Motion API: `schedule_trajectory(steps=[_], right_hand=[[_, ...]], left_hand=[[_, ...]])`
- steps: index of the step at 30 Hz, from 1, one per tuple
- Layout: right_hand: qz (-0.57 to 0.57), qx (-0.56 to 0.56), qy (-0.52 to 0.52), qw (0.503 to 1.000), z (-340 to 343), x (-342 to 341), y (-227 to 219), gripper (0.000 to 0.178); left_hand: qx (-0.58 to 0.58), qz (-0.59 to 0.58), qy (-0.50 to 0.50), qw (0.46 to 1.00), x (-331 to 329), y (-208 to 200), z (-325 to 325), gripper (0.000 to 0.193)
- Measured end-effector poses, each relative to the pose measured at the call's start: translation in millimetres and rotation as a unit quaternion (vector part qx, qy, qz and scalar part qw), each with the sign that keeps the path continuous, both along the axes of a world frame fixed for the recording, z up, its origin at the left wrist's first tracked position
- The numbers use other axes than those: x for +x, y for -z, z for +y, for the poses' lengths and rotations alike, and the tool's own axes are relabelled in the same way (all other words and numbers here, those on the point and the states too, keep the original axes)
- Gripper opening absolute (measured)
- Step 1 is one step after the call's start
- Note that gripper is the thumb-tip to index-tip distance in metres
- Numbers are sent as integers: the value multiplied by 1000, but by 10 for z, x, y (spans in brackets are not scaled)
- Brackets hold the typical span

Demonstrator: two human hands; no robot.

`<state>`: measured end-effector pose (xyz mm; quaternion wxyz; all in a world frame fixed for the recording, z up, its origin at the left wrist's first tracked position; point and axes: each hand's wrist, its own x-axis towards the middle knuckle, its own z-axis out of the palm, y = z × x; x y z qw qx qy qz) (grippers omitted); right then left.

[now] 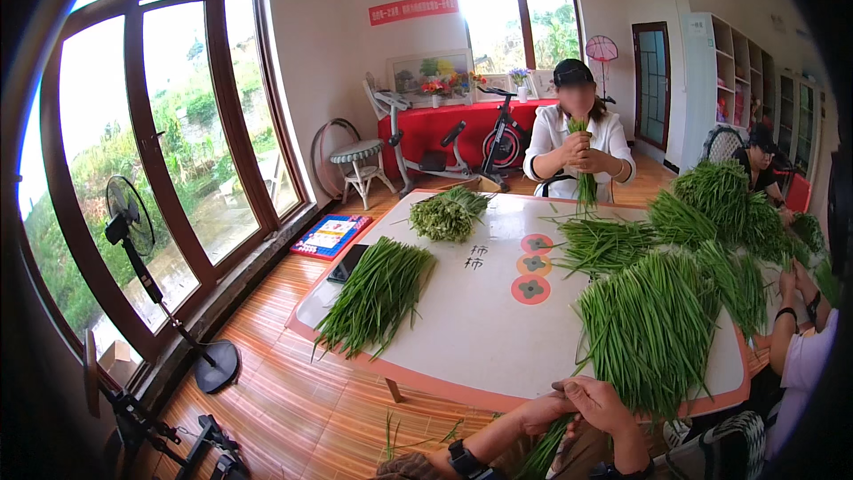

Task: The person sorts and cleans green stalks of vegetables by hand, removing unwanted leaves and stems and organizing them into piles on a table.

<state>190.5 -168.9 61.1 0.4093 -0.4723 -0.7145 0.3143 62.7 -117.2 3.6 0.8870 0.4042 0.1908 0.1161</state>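
Note:
At the table's near edge my left hand (pixel 544 412) and my right hand (pixel 602 404) meet, both with fingers closed. Between them they grip a small bunch of long green chive-like stalks (pixel 545 452), which hangs below the hands. The fingers partly hide the bunch, and its upper end is hard to make out. Just beyond my right hand lies a large heap of the same stalks (pixel 653 329), spread over the right part of the white table (pixel 471 320). A further pile (pixel 378 293) lies at the table's left side.
Across the table a person (pixel 582 147) holds an upright bunch of stalks. More heaps (pixel 711 191) cover the far right, where other people's hands (pixel 791 289) work. A phone (pixel 348 263) lies by the left pile. A standing fan (pixel 133 222) and a tripod-like stand (pixel 213 444) are on the floor left.

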Motion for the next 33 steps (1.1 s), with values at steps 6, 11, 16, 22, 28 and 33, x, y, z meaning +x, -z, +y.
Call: schedule_trajectory(steps=[6,11,16,22,28,33], right_hand=[[25,-6,130,991,133,-17,184,32],[-28,64,156,985,181,32,486,26],[-56,92,173,979,133,-44,585,20],[-82,145,174,971,120,-147,520,15],[-105,149,162,970,161,-109,498,12],[-110,152,172,967,185,-87,569,11]], left_hand=[[122,73,-109,984,-631,-359,351,22],[243,142,-306,909,-1571,-1096,1063,20],[266,203,-378,863,-2119,-1282,2156,14],[466,510,-311,653,-1971,-706,3414,17],[551,654,-241,460,-1505,-458,3752,23],[648,668,-157,332,-1491,-279,3780,22]])
